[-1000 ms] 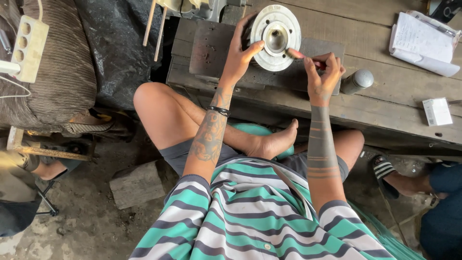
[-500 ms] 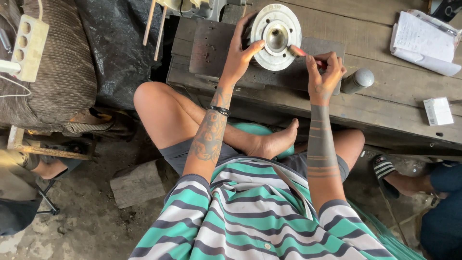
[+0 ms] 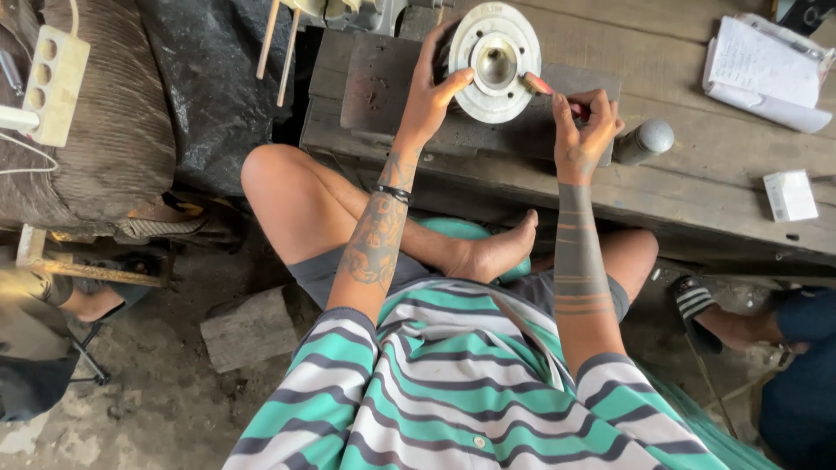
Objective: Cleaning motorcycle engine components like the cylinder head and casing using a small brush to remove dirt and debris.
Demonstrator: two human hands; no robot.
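Observation:
A round silver metal disc (image 3: 493, 61) with a hollow centre and a stepped rim stands tilted on a dark steel plate (image 3: 383, 83) on the wooden bench. My left hand (image 3: 433, 94) grips the disc's left edge, thumb across its face. My right hand (image 3: 585, 124) is shut on a thin red tool (image 3: 542, 84) whose tip touches the disc's right rim. Both forearms reach up from my striped shirt, and I sit cross-legged under the bench edge.
A grey cylindrical can (image 3: 643, 141) lies right of my right hand. Papers (image 3: 765, 74) and a small white box (image 3: 790, 195) lie at the bench's right. A white socket strip (image 3: 54, 83) sits far left. Another person's sandalled foot (image 3: 702, 306) is at lower right.
My right hand has shifted slightly, bringing the red tool's tip closer along the disc's right rim. The left hand keeps its hold on the disc.

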